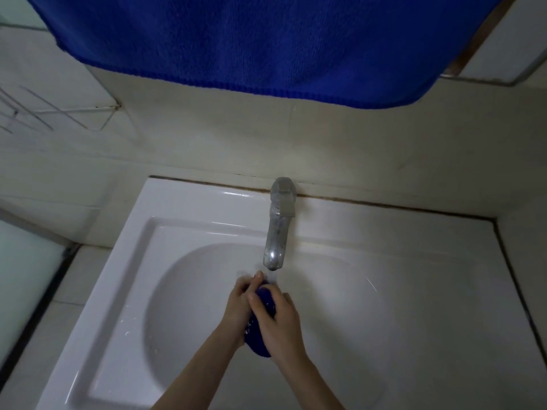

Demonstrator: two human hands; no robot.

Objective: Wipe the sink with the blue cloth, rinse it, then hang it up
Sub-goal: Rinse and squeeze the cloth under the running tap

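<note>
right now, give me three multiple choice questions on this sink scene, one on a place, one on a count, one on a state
1. Where is the small blue cloth? A on the sink rim; B under the tap, over the basin; C on the wall rack.
2. How many blue fabrics show? A one; B two; C three.
3. What are the left hand and right hand doing? A both grip the cloth; B both lie flat on the rim; C one turns the tap.
Answers: 1 B, bunched just below the spout. 2 B, the cloth plus the hanging towel. 3 A, fingers of both curl round it.
</note>
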